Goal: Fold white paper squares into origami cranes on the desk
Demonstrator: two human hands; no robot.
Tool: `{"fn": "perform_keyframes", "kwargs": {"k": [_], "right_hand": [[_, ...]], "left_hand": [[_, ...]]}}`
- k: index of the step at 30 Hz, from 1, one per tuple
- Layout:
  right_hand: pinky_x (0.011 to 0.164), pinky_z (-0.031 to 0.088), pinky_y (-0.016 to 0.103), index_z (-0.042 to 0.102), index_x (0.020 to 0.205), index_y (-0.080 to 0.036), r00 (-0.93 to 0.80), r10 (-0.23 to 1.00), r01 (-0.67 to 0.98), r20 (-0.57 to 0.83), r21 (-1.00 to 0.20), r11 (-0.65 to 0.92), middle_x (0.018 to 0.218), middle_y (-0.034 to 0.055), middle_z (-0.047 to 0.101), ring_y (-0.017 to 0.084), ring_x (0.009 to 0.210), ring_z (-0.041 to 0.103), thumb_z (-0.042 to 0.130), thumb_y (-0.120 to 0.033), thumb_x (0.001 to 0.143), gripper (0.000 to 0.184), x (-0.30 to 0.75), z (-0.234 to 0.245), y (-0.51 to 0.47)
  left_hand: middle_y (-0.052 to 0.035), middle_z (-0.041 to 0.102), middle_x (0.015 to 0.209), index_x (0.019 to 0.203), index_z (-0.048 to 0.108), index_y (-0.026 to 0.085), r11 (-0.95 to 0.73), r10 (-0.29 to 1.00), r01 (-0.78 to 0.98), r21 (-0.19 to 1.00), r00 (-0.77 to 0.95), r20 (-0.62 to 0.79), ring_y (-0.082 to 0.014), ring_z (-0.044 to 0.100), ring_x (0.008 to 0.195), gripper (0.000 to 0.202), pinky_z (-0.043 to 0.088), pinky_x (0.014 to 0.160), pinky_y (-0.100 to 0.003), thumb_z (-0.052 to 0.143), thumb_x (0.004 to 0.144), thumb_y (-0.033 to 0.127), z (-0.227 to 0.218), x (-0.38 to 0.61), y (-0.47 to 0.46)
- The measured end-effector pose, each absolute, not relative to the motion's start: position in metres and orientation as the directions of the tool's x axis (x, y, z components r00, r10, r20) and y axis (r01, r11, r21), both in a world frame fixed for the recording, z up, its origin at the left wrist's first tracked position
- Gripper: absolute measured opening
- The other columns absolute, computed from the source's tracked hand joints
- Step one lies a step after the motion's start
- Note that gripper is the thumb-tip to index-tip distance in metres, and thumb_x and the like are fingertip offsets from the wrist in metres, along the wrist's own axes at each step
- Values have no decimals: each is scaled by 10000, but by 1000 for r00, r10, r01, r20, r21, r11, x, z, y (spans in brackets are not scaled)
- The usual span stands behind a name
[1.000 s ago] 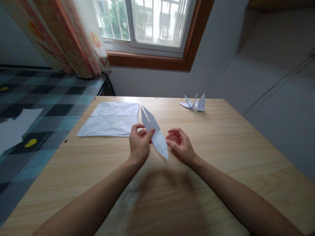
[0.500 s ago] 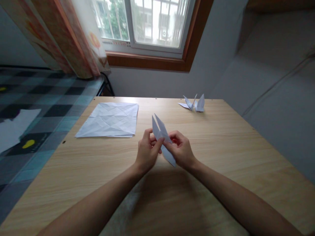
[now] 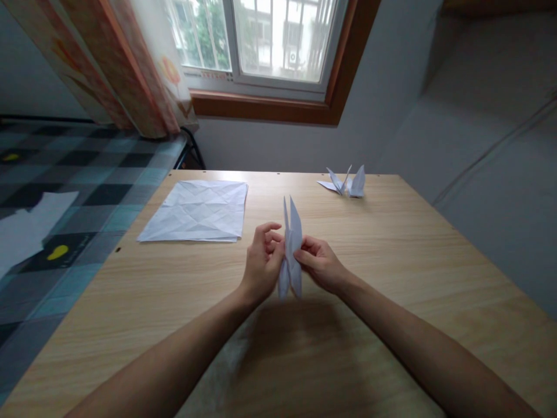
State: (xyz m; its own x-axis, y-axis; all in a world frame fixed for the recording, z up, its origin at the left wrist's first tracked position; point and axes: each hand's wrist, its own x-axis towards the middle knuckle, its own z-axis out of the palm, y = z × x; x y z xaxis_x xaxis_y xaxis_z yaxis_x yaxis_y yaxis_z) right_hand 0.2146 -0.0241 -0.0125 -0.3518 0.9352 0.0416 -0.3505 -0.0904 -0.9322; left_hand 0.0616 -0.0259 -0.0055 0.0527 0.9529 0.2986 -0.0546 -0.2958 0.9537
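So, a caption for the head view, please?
Left hand and right hand hold folded paper over the table; sheet and crane beyond.

A wooden table (image 3: 391,273) stands below a daylit window (image 3: 261,40) (curtain (image 3: 130,69) left) between grey walls.

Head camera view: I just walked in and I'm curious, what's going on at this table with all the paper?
A person is holding a narrow folded paper piece upright above the wooden table, pinched between the left hand and the right hand. Its two pointed tips face up. A creased white sheet lies flat on the table beyond the left hand. A small folded paper figure sits near the table's far edge, to the right.
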Motion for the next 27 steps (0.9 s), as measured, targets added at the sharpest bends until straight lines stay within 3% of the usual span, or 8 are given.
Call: {"fn": "perform_keyframes", "kwargs": {"k": [4, 9, 16, 21, 24, 27], "right_hand": [[754, 518, 312, 697, 906, -212, -350, 935, -351, 61, -934, -70, 821, 11, 708, 164, 750, 652, 796, -444, 761, 291, 214, -11, -24], [779, 532, 311, 723, 944, -215, -352, 933, -323, 69, -945, -52, 865, 15, 728, 173, 806, 664, 795, -436, 764, 294, 215, -13, -23], [844, 535, 343, 726, 992, -219, -430, 901, -350, 60, -931, -105, 969, 48, 743, 199, 897, 683, 804, -447, 752, 340, 218, -9, -23], [877, 525, 354, 719, 964, -226, -435, 899, -371, 47, -919, -131, 958, 38, 744, 194, 881, 684, 819, -441, 735, 329, 217, -5, -24], [873, 521, 340, 707, 949, -222, -412, 910, -379, 49, -917, -122, 928, 28, 736, 183, 863, 675, 822, -424, 732, 318, 218, -6, -23], [829, 528, 328, 693, 960, -216, -360, 932, -364, 42, -926, -99, 915, 26, 720, 181, 845, 656, 821, -422, 725, 338, 219, -9, -22]], "left_hand": [[-13, 631, 797, 1012, 620, 191, -343, 930, 29, 939, 148, 335, -104, 533, 596, 179, 403, 533, -215, 572, 907, 329, -5, 59, -26], [-18, 622, 802, 986, 644, 176, -364, 924, 50, 930, 144, 354, -112, 525, 629, 220, 419, 581, -229, 675, 833, 332, -2, 58, -26], [6, 622, 734, 899, 602, 176, -209, 960, -150, 966, 157, 232, -115, 561, 604, 248, 432, 559, -224, 696, 817, 389, 4, 61, -23], [68, 565, 665, 915, 496, 222, -201, 974, -230, 952, 56, 219, -73, 472, 485, 286, 341, 458, -176, 728, 785, 326, 5, 62, -21], [64, 504, 600, 819, 523, 195, -176, 977, -152, 973, 95, 191, -70, 427, 477, 198, 297, 450, -180, 681, 809, 313, 4, 59, -21], [38, 533, 616, 831, 586, 170, -127, 974, -130, 983, 170, 148, -88, 436, 515, 167, 314, 477, -200, 630, 820, 331, 3, 57, -21]]}}
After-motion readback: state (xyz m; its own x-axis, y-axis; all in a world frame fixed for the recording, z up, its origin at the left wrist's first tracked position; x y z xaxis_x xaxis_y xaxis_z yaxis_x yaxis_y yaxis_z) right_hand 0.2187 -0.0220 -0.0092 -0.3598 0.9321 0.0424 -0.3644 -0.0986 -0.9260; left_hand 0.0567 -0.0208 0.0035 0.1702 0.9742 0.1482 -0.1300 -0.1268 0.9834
